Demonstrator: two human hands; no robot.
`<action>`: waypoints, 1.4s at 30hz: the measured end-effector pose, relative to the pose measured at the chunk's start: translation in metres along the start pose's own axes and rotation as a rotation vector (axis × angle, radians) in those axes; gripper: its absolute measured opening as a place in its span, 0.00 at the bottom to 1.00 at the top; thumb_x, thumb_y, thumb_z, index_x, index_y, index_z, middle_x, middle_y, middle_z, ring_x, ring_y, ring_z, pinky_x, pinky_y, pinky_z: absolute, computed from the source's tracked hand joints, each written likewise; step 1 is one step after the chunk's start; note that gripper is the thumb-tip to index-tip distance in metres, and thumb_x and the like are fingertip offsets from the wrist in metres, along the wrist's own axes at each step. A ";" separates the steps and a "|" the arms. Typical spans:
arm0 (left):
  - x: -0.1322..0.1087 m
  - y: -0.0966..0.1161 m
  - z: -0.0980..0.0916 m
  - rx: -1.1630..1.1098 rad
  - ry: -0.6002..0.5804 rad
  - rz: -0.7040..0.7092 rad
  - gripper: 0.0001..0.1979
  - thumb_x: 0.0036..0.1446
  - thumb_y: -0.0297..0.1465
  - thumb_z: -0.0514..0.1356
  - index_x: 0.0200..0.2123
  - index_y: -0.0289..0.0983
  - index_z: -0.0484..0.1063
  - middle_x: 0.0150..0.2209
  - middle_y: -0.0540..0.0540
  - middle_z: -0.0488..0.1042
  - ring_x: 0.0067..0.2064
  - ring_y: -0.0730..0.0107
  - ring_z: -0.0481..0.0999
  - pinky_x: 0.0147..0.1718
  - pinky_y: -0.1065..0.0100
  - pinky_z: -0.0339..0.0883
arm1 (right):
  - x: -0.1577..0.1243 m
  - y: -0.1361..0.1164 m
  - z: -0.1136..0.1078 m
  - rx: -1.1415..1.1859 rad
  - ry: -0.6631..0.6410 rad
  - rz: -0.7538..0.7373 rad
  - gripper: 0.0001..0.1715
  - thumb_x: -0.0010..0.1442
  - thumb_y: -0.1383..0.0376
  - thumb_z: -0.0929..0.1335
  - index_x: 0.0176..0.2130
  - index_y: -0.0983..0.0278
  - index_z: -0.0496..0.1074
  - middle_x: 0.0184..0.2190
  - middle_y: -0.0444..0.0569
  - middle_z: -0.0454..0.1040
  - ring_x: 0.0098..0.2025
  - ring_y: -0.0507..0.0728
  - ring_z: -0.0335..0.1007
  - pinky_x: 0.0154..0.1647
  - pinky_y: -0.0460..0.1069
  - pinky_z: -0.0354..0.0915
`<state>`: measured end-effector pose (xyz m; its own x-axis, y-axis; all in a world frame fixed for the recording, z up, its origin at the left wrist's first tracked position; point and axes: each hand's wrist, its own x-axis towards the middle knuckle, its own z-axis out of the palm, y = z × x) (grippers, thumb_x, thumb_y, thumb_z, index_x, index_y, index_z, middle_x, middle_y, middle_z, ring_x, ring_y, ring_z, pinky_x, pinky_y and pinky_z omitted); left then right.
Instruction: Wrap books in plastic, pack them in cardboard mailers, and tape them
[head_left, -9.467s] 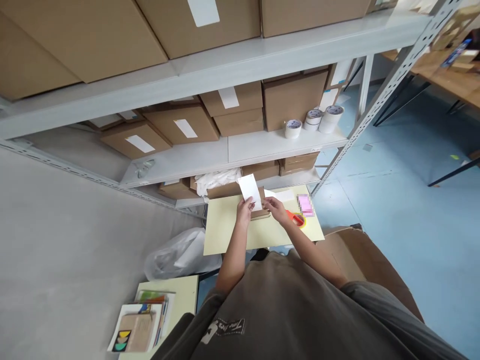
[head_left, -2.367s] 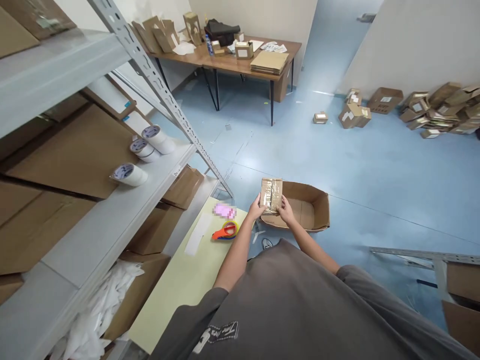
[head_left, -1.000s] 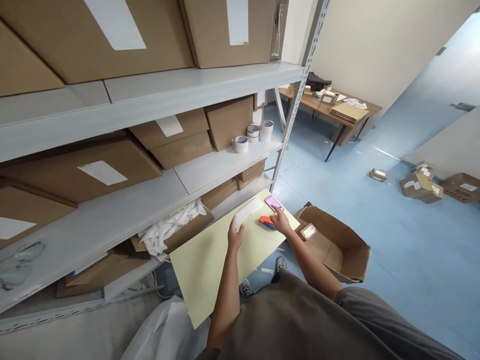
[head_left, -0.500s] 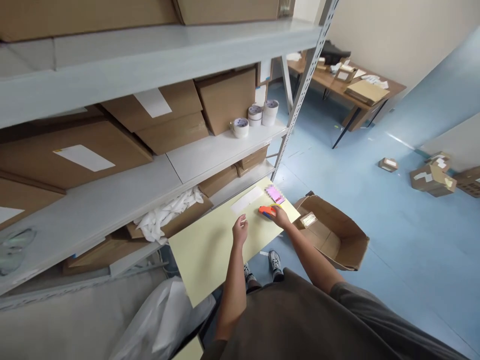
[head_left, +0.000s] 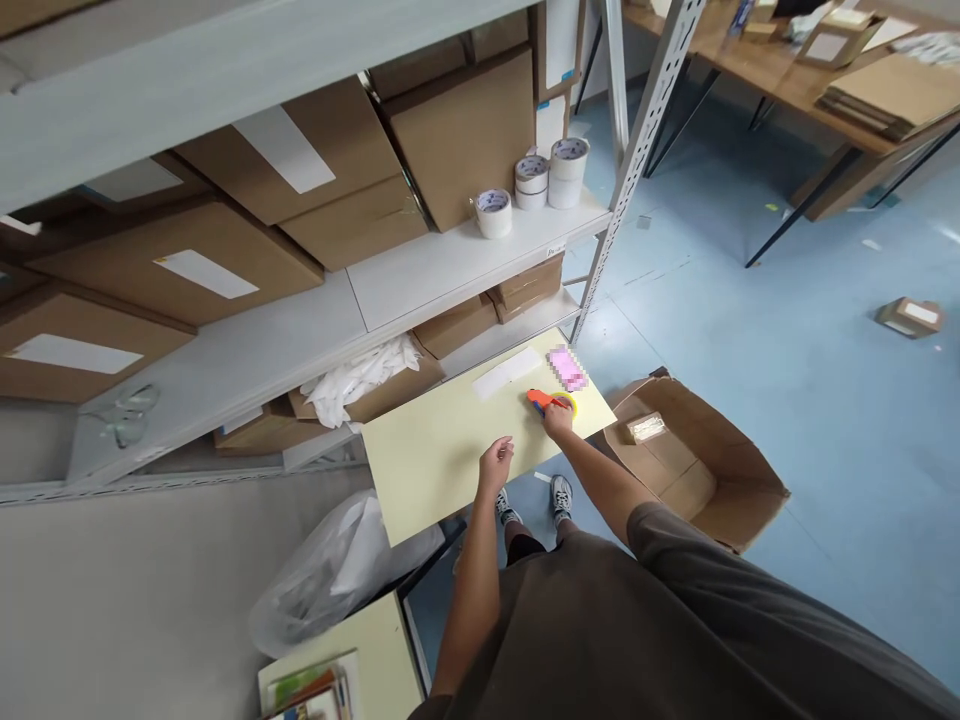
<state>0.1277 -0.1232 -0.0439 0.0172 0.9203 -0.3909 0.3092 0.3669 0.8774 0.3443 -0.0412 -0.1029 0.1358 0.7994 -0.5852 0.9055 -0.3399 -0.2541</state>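
Note:
My right hand (head_left: 557, 421) is closed round an orange tape dispenser (head_left: 541, 400) with a yellow ring at its side, at the right part of a pale yellow tabletop (head_left: 427, 455). My left hand (head_left: 496, 466) hovers near the table's front edge, its fingers loosely curled and nothing visible in them. Beyond the hands lies a flat white strip (head_left: 507, 373). A pink, blurred-out item (head_left: 566, 368) rests close to the dispenser, near the table's far right corner.
A grey metal shelf (head_left: 420, 280) with cardboard boxes (head_left: 465, 140) and tape rolls (head_left: 493, 214) stands behind the table. An open carton (head_left: 739, 450) with a small box (head_left: 646, 428) inside sits on the floor at right. At lower left are a plastic bag (head_left: 330, 590) and another pale surface (head_left: 382, 640).
My view has turned, so the shelf and floor items sit differently in the picture. The dispenser stays in my right hand near the pink item. My left hand remains apart from it.

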 end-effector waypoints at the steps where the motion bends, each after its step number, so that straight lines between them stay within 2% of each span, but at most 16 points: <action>1: -0.002 0.003 0.001 -0.004 0.000 -0.004 0.18 0.65 0.41 0.65 0.52 0.37 0.82 0.47 0.39 0.86 0.44 0.61 0.86 0.51 0.59 0.80 | 0.000 0.002 -0.001 0.013 0.001 -0.010 0.24 0.70 0.69 0.66 0.62 0.71 0.76 0.57 0.65 0.81 0.58 0.66 0.76 0.62 0.55 0.63; 4: -0.005 0.012 0.002 -0.012 0.000 -0.016 0.18 0.65 0.41 0.66 0.51 0.36 0.82 0.46 0.39 0.86 0.44 0.61 0.87 0.52 0.58 0.80 | -0.006 0.011 0.001 0.054 0.037 -0.046 0.27 0.69 0.70 0.64 0.65 0.74 0.71 0.61 0.67 0.77 0.60 0.66 0.74 0.61 0.55 0.65; 7: -0.003 0.021 -0.003 -0.006 -0.002 -0.015 0.17 0.64 0.39 0.66 0.51 0.36 0.82 0.45 0.38 0.86 0.43 0.61 0.87 0.52 0.58 0.80 | -0.014 0.017 0.003 0.103 0.070 -0.103 0.27 0.68 0.69 0.65 0.64 0.74 0.71 0.59 0.69 0.77 0.60 0.69 0.73 0.62 0.58 0.65; 10: 0.005 0.030 -0.011 -0.027 0.009 0.016 0.16 0.64 0.39 0.66 0.50 0.36 0.82 0.45 0.39 0.86 0.43 0.62 0.87 0.52 0.58 0.79 | -0.021 0.017 -0.003 0.126 0.082 -0.187 0.26 0.67 0.68 0.67 0.63 0.70 0.70 0.57 0.66 0.78 0.59 0.69 0.74 0.60 0.57 0.66; 14: 0.019 0.045 -0.026 -0.069 0.040 0.066 0.16 0.65 0.40 0.66 0.50 0.36 0.82 0.45 0.39 0.86 0.43 0.61 0.87 0.52 0.58 0.79 | -0.028 0.010 -0.029 0.086 0.103 -0.260 0.29 0.67 0.68 0.68 0.65 0.68 0.65 0.52 0.66 0.81 0.52 0.67 0.78 0.52 0.55 0.70; 18: 0.034 0.067 -0.054 -0.098 0.091 0.122 0.18 0.66 0.43 0.65 0.51 0.37 0.82 0.46 0.39 0.86 0.43 0.62 0.86 0.52 0.58 0.78 | -0.036 -0.003 -0.068 0.106 0.256 -0.455 0.36 0.60 0.68 0.71 0.65 0.68 0.63 0.54 0.68 0.80 0.51 0.70 0.77 0.49 0.58 0.71; 20: 0.041 0.082 -0.072 -0.107 0.127 0.172 0.18 0.66 0.43 0.65 0.52 0.37 0.81 0.47 0.39 0.86 0.46 0.62 0.86 0.53 0.59 0.78 | -0.044 -0.012 -0.088 0.125 0.316 -0.556 0.35 0.59 0.67 0.72 0.63 0.66 0.64 0.55 0.66 0.79 0.52 0.70 0.77 0.50 0.59 0.71; 23: 0.048 0.112 -0.101 -0.102 0.137 0.285 0.19 0.66 0.41 0.65 0.56 0.38 0.81 0.52 0.37 0.84 0.50 0.60 0.84 0.52 0.60 0.78 | -0.060 -0.033 -0.115 0.142 0.332 -0.683 0.31 0.61 0.61 0.75 0.60 0.63 0.66 0.54 0.63 0.79 0.52 0.69 0.76 0.51 0.59 0.71; 27: 0.055 0.152 -0.139 -0.071 0.012 0.438 0.21 0.67 0.39 0.66 0.59 0.40 0.80 0.57 0.37 0.82 0.56 0.58 0.82 0.54 0.59 0.77 | -0.085 -0.068 -0.137 0.138 0.353 -0.778 0.30 0.61 0.55 0.79 0.56 0.61 0.69 0.52 0.62 0.79 0.53 0.69 0.76 0.54 0.60 0.71; 30: 0.060 0.173 -0.163 -0.035 -0.111 0.494 0.20 0.65 0.39 0.68 0.58 0.41 0.82 0.58 0.38 0.82 0.57 0.57 0.82 0.58 0.57 0.76 | -0.101 -0.093 -0.147 0.135 0.382 -0.824 0.30 0.60 0.54 0.79 0.55 0.61 0.70 0.52 0.61 0.79 0.53 0.69 0.76 0.55 0.61 0.70; 33: 0.065 0.181 -0.184 -0.002 -0.219 0.507 0.18 0.62 0.41 0.70 0.52 0.40 0.85 0.54 0.39 0.85 0.53 0.56 0.84 0.57 0.56 0.77 | -0.116 -0.114 -0.155 0.165 0.376 -0.853 0.28 0.61 0.53 0.79 0.53 0.61 0.71 0.50 0.58 0.80 0.51 0.67 0.76 0.53 0.60 0.71; 35: 0.067 0.182 -0.195 0.001 -0.240 0.523 0.16 0.61 0.42 0.71 0.46 0.39 0.87 0.47 0.40 0.87 0.48 0.56 0.85 0.53 0.57 0.78 | -0.125 -0.125 -0.159 0.181 0.349 -0.862 0.25 0.62 0.52 0.78 0.52 0.60 0.72 0.47 0.54 0.80 0.49 0.66 0.77 0.52 0.59 0.71; 38: 0.067 0.179 -0.204 -0.021 -0.199 0.573 0.14 0.61 0.45 0.70 0.38 0.40 0.87 0.39 0.42 0.87 0.43 0.57 0.85 0.48 0.59 0.79 | -0.135 -0.140 -0.164 0.188 0.317 -0.839 0.24 0.62 0.51 0.78 0.50 0.59 0.74 0.46 0.53 0.81 0.48 0.65 0.77 0.52 0.58 0.72; 42: 0.064 0.177 -0.209 -0.038 -0.033 0.667 0.13 0.67 0.43 0.65 0.37 0.40 0.84 0.39 0.43 0.85 0.42 0.59 0.83 0.47 0.61 0.77 | -0.140 -0.157 -0.169 0.195 0.332 -0.751 0.23 0.62 0.51 0.79 0.50 0.60 0.76 0.46 0.55 0.81 0.48 0.66 0.78 0.51 0.57 0.72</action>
<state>-0.0147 0.0289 0.1449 0.2227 0.9472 0.2308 0.1884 -0.2741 0.9431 0.2510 -0.0160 0.1491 -0.3358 0.9410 0.0417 0.7211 0.2853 -0.6314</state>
